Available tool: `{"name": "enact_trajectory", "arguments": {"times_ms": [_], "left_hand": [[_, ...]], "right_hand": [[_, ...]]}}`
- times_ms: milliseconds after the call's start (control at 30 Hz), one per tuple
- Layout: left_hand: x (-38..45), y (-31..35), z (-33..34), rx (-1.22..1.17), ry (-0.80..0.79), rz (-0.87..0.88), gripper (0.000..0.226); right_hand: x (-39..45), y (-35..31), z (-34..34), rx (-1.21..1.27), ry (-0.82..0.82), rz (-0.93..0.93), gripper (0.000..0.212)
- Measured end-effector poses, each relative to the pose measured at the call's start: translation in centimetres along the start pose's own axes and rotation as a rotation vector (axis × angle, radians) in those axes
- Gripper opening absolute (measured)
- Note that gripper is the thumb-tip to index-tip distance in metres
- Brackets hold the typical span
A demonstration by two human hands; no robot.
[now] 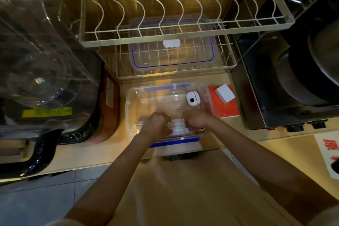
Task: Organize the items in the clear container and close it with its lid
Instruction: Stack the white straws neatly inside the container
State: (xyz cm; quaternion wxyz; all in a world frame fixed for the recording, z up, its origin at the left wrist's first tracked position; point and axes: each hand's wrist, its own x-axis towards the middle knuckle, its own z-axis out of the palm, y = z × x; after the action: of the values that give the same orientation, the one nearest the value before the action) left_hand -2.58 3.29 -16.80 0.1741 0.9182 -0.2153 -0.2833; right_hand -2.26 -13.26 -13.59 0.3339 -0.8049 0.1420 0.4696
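A clear container (132,101) with blue clips stands on the wooden counter in front of me. Both hands reach inside its near end. My left hand (157,123) and my right hand (197,118) are closed on a white box-like item (177,126) lying flat against the near wall. A small white round device (192,98) with a black dot lies in the far right corner of the container. The clear lid (172,55) with a blue seal rests on the lower wire rack behind the container.
A two-tier wire dish rack (102,42) stands behind the container. A white box (224,93) lies on an orange packet (227,108) at the right. A clear-lidded appliance (42,60) is left, a dark metal appliance (275,82) right.
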Motion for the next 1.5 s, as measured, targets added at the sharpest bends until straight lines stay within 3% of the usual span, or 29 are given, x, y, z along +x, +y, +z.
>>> {"name": "enact_trajectory", "arguments": {"times_ms": [167,267,467,733,900,1000,1167,1367,1500], "left_hand": [[0.0,0.1,-0.2,-0.020,-0.012,-0.002,0.049],[0.0,0.1,-0.3,-0.009,-0.021,-0.004,0.051],[0.0,0.2,-0.5,-0.021,-0.043,-0.006,0.058],[0.4,-0.3,-1.1,-0.048,-0.089,0.001,0.051],[0.4,-0.5,-1.0,-0.068,-0.087,-0.004,0.050],[0.4,-0.7,-1.0,-0.076,-0.079,0.010,0.048],[0.0,-0.9,-1.0,-0.061,-0.063,0.019,0.053],[-1.0,-1.1,-0.9,-0.040,-0.019,-0.046,0.058],[-1.2,-1.0,-0.8,-0.071,-0.021,-0.052,0.060]], "right_hand": [[-0.1,0.0,0.5,0.224,0.083,-0.001,0.024],[-0.6,0.2,0.2,0.116,0.177,-0.027,0.031],[-1.8,-1.2,-0.4,-0.177,0.025,-0.003,0.023],[-0.8,-1.8,0.4,-0.092,-0.072,0.065,0.030],[-1.2,-2.0,0.7,0.103,-0.076,0.133,0.022],[-1.0,-1.3,0.4,0.237,-0.078,0.161,0.033],[-1.5,-1.3,-0.8,0.344,0.043,0.142,0.032],[-1.5,-1.7,0.5,0.419,-0.080,0.174,0.034],[-1.7,-2.1,0.9,0.598,-0.117,0.161,0.029]]}}
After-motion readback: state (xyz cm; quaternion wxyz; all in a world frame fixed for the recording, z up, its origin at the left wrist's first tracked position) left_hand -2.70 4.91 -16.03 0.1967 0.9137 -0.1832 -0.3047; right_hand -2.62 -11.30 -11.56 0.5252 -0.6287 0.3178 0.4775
